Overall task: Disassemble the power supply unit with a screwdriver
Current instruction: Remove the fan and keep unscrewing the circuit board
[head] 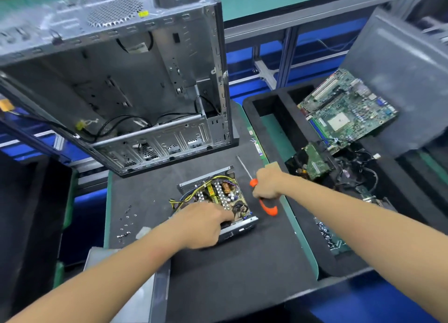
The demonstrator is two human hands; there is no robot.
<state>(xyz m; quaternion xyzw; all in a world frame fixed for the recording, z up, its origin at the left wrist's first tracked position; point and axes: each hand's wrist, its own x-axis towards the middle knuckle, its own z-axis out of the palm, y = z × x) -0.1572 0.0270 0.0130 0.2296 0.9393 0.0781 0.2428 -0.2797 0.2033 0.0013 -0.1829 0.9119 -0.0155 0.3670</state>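
Note:
The power supply unit [218, 191] lies on the black mat with its cover off, showing its circuit board, coils and yellow and black wires. My left hand [203, 223] rests on its near side, fingers curled over the near metal edge. My right hand [268, 184], just right of the unit, grips a screwdriver [268, 207] with an orange and black handle. Its metal shaft points away toward the computer case, its tip lying on the mat.
An empty computer case [116, 80] lies open behind the unit. Several loose screws [126, 223] lie on the mat at the left. A black tray [278, 109] at the right holds a motherboard [349, 111], small boards and cables. A grey metal panel [155, 286] lies near the front edge.

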